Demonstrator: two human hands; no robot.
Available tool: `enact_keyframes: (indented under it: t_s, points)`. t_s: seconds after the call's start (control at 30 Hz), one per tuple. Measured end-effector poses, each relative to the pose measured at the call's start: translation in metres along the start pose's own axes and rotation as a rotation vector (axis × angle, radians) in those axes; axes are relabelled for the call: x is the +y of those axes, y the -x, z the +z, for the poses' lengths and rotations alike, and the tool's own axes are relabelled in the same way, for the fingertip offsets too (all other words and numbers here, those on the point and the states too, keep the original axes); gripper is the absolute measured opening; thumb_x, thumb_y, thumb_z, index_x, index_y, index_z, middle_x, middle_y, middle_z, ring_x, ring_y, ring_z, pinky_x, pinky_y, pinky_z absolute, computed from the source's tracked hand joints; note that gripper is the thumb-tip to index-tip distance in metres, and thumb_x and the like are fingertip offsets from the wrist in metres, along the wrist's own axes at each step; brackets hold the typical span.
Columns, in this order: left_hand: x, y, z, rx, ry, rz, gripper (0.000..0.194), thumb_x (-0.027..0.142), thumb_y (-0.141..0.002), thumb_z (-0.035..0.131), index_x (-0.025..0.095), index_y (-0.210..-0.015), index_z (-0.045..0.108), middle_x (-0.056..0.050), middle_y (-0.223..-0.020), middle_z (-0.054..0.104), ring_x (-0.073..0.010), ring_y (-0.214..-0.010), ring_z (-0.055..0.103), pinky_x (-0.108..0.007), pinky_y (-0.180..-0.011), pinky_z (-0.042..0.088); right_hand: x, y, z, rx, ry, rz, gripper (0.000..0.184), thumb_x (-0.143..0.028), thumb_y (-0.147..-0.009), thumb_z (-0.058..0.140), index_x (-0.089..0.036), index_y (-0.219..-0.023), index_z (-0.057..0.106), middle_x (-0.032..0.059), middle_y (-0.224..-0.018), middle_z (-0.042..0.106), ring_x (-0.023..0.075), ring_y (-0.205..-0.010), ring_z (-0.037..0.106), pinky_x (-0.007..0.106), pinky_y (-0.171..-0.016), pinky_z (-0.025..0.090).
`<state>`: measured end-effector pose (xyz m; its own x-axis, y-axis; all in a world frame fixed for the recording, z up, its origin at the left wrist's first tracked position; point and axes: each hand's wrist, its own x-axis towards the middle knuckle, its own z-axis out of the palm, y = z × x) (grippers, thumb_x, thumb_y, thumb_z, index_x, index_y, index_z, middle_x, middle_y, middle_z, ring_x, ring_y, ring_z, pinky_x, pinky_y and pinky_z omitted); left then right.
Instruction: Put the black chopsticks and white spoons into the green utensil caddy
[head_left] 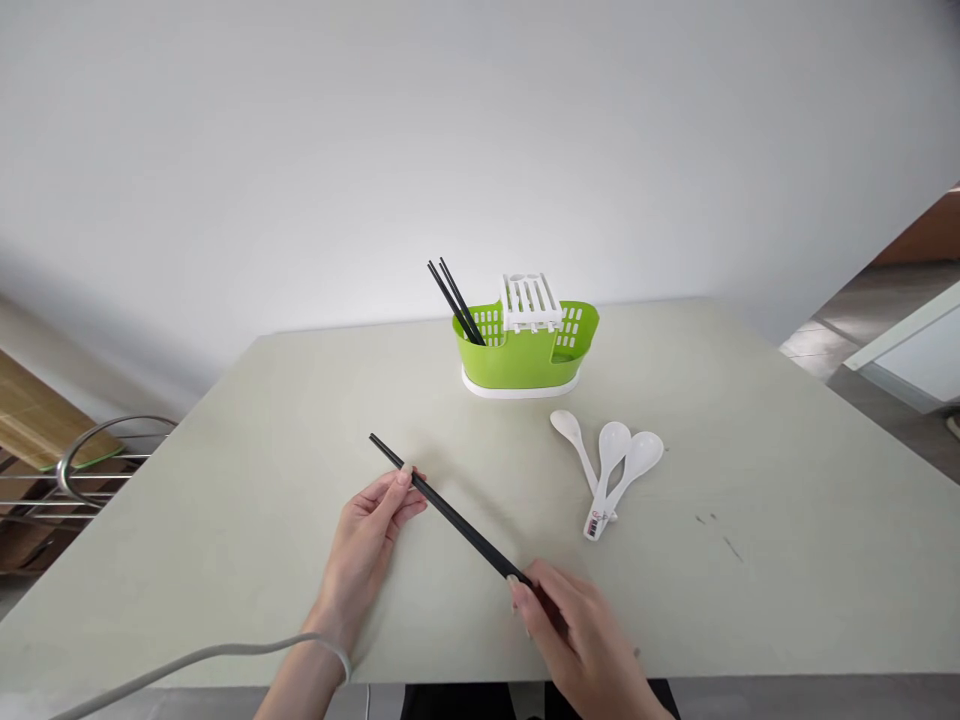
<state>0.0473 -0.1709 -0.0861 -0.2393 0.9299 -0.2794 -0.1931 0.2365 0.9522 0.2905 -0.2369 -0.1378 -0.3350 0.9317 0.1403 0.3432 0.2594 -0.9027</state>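
Observation:
Between my two hands runs a pair of black chopsticks (465, 527), held together above the table and slanting up to the left. My left hand (375, 520) pinches them near their thin tips. Around their thick ends, my right hand (574, 625) is closed. Further back stands a green utensil holder (517, 372) with a white base and a white slotted rack (531, 302) across its middle. More black chopsticks (456, 303) lean in its left compartment. Right of my hands, several white spoons (613, 465) lie fanned out, one with a barcode label on its handle.
The pale table (300, 420) meets a white wall (375, 150) at its back edge. A grey cable (217, 652) crosses the front left and loops by my left wrist. Beyond the left edge is a metal wire rack (97, 470) with a wooden board (45, 410).

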Motion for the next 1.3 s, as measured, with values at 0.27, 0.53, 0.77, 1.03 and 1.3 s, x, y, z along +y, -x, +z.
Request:
enact_keyframes:
  t_s: [0.27,0.53,0.77,1.03,1.3]
  points:
    - [0.014,-0.006,-0.017,0.019,-0.122,-0.008,0.049,0.061,-0.072,0.089,0.019,-0.097,0.084,-0.012,-0.117,0.079,-0.0200,-0.088,0.075,-0.028,-0.082,0.062,-0.001,0.000,0.000,0.008,0.001,-0.008,0.039,-0.037,-0.112,0.040,-0.026,-0.076,0.031,-0.0057,-0.065,0.038,0.0118,-0.054,0.034,0.027,-0.051,0.028]
    - [0.022,-0.006,-0.014,0.032,-0.132,0.064,0.043,0.060,-0.069,0.092,0.020,-0.084,0.085,-0.007,-0.089,0.076,-0.0159,-0.080,0.069,-0.026,-0.080,0.062,-0.001,0.000,0.000,-0.005,-0.014,0.021,0.040,-0.040,-0.112,0.040,-0.025,-0.076,0.033,-0.0053,-0.065,0.039,0.0122,-0.055,0.035,0.027,-0.052,0.028]
    - [0.056,-0.022,-0.005,0.068,-0.078,0.202,0.046,0.056,-0.058,0.098,0.018,-0.080,0.085,-0.007,-0.086,0.077,-0.0143,-0.076,0.067,-0.021,-0.070,0.061,0.001,0.001,0.001,-0.016,-0.079,-0.005,0.029,-0.039,-0.111,0.044,-0.025,-0.089,0.057,-0.0033,-0.072,0.055,0.0129,-0.060,0.048,0.025,-0.056,0.035]
    - [0.151,-0.071,0.012,0.171,0.041,0.523,0.029,0.042,-0.075,0.092,0.017,-0.085,0.079,-0.004,-0.085,0.075,-0.0133,-0.081,0.073,-0.018,-0.070,0.061,-0.002,-0.003,0.002,-0.020,-0.045,-0.034,0.022,-0.031,-0.107,0.049,-0.024,-0.089,0.060,-0.0027,-0.071,0.061,0.0126,-0.059,0.052,0.024,-0.056,0.040]
    - [0.197,-0.130,0.045,0.247,0.052,0.591,0.021,0.030,-0.082,0.088,0.014,-0.082,0.074,-0.006,-0.087,0.073,-0.0150,-0.086,0.076,-0.023,-0.081,0.064,-0.002,-0.002,0.001,-0.063,-0.086,-0.031,0.020,-0.028,-0.106,0.049,-0.024,-0.090,0.060,-0.0021,-0.076,0.063,0.0121,-0.061,0.052,0.024,-0.057,0.039]
